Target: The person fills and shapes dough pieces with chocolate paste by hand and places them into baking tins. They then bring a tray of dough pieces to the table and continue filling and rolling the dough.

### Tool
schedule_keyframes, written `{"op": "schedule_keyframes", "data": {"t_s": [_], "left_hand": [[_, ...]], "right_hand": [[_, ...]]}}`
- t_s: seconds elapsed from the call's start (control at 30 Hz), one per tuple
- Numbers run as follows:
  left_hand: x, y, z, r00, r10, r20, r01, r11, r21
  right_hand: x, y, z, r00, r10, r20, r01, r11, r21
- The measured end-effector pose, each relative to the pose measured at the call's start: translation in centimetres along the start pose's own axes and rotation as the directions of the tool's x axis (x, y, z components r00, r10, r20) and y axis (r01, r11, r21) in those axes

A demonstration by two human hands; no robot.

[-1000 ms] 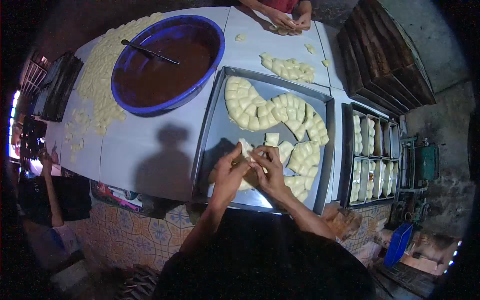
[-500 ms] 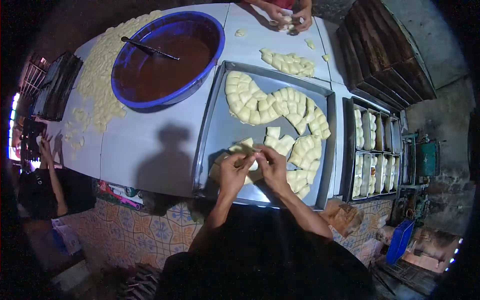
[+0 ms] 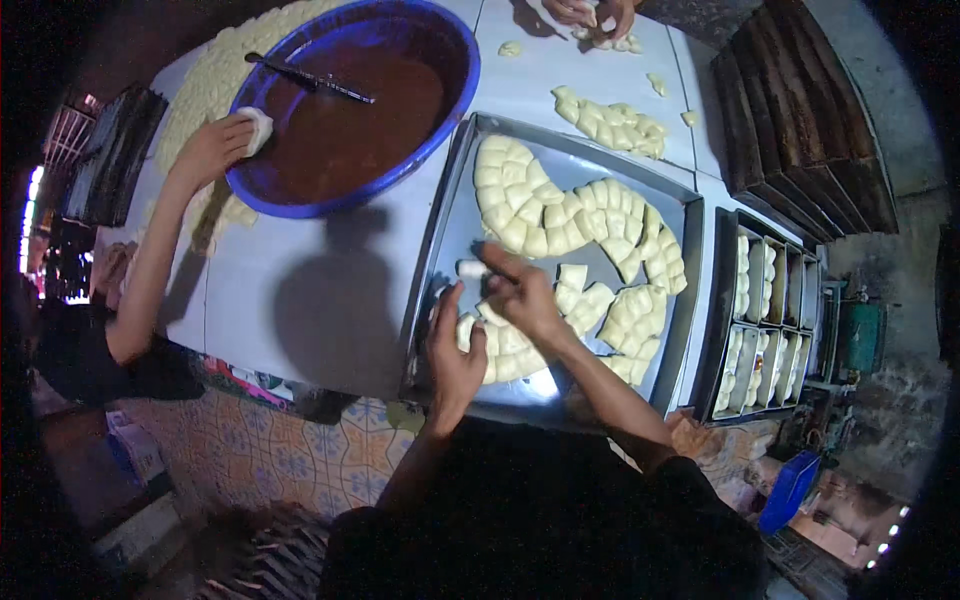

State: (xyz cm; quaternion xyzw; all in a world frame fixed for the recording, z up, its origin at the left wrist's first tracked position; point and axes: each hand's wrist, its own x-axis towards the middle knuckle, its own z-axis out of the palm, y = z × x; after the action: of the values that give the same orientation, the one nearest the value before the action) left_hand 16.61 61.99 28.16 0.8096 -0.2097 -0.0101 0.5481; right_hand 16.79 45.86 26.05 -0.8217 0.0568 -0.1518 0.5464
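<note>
A large metal tray [image 3: 424, 262] lies before me, holding curved groups of pale dough pieces [image 3: 515, 200]. My right hand [image 3: 528, 302] reaches in over its near left part, slightly blurred, with a small white roll of dough [image 3: 471, 268] between the tips of its thumb and forefinger. Lower and to the left, my left hand [image 3: 456, 358] is open, thumb apart from the fingers, and holds nothing. It is beside the nearest row of dough pieces [image 3: 508, 355], partly covering its left end.
A blue basin [image 3: 350, 205] of brown filling stands far left, a dark utensil [image 3: 310, 78] across it. One co-worker's hand [image 3: 215, 150] holds white dough at its rim; another person's hands [image 3: 595, 12] work dough opposite. Right are sectioned pans [image 3: 765, 320] and stacked dark trays [image 3: 800, 120].
My hands, together before over the near dough, have parted; the right moved up and left with a dough roll. A co-worker's arm has come in at the left to the basin. The view has shifted slightly.
</note>
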Motion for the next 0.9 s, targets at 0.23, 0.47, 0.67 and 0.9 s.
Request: {"op": "schedule_keyframes", "data": {"t_s": [0.23, 0.47, 0.67, 0.9], "left_hand": [[-2.3, -1.0, 3.6, 0.931, 0.051, 0.361, -0.048, 0.999, -0.018], [-1.8, 1.6, 3.7, 0.946, -0.032, 0.321, 0.024, 0.999, 0.030], [0.1, 6.0, 1.3, 0.760, -0.078, 0.646, 0.624, -0.190, -0.758], [-2.3, 7.2, 1.6, 0.919, -0.105, 0.380, 0.392, 0.139, -0.910]], "right_hand": [[-3.8, -0.4, -2.6, 0.985, 0.119, 0.122, -0.090, 0.970, -0.224], [-4.0, -9.3, -10.8, 0.756, -0.257, -0.601, 0.300, 0.953, -0.030], [-9.1, -11.2, -7.2, 0.985, -0.172, -0.022, 0.169, 0.980, -0.099], [-8.4, -10.7, -4.7, 0.995, -0.057, -0.077, 0.053, 0.997, -0.049]]}}
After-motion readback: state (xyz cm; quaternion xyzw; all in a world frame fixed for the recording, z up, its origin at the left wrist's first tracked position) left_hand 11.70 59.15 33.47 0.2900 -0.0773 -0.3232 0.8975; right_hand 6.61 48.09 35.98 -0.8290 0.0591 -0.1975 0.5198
